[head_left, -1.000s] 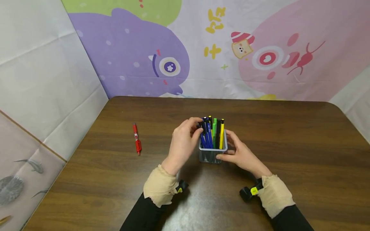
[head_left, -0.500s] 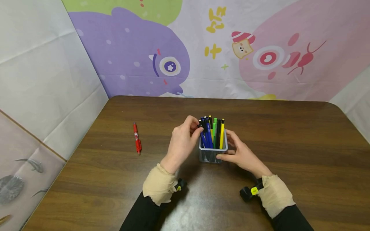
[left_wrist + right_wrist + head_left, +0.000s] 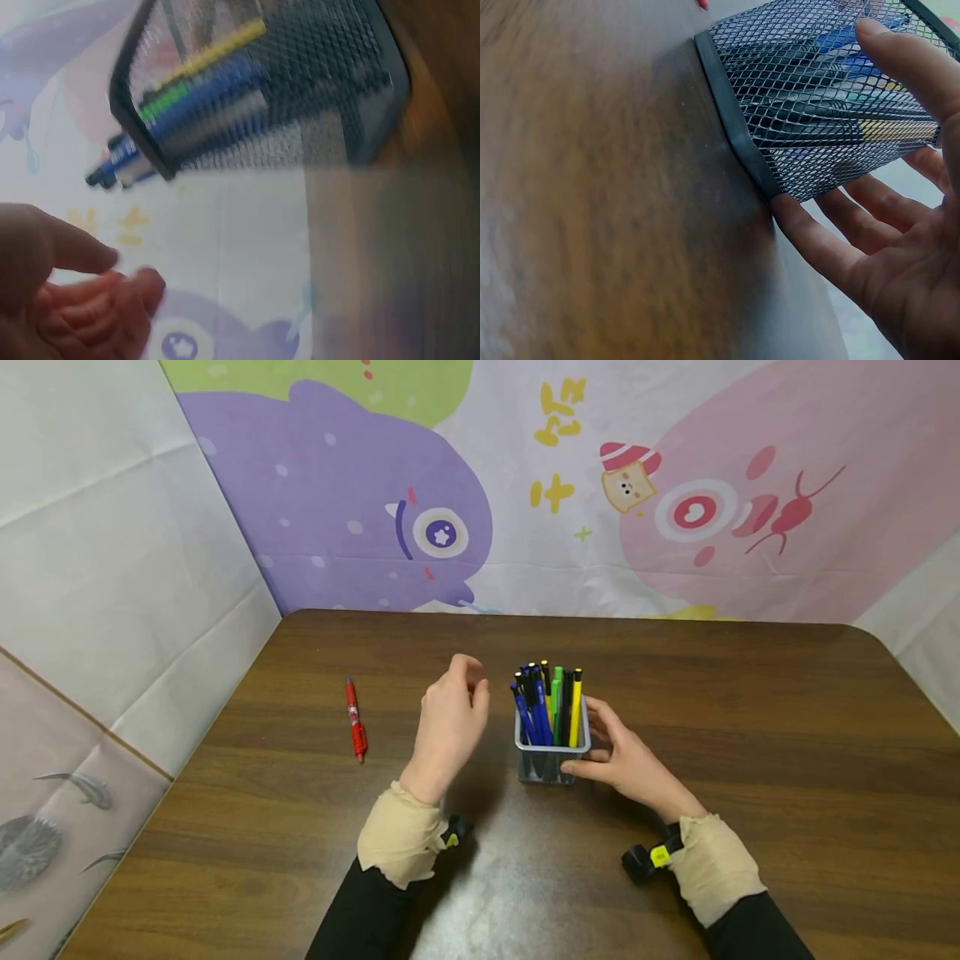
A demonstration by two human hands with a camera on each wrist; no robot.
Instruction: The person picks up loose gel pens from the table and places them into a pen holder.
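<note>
A mesh pen holder [image 3: 534, 767] stands upright on the table, packed with blue, black, green and yellow pens [image 3: 576, 710]. My right hand [image 3: 633, 767] grips its right side, thumb at the front; in the right wrist view its fingertips lie against the mesh [image 3: 795, 82] and bottom rim. Left of the holder, my left hand [image 3: 450, 722] is raised with loosely bent fingers and nothing in them. The left wrist view shows that hand [image 3: 75, 285] apart from the blue pens' [image 3: 120, 161] ends. A red pen [image 3: 356, 727] lies farther left on the table.
The brown wooden table [image 3: 750, 735] extends to both sides and back to a cartoon-printed cloth [image 3: 555, 552]. A pale cloth [image 3: 127, 527] hangs along the left side.
My left hand has let go of a blue pen at the holder's left side and moved left, away from it. The right hand and the holder have stayed in place.
</note>
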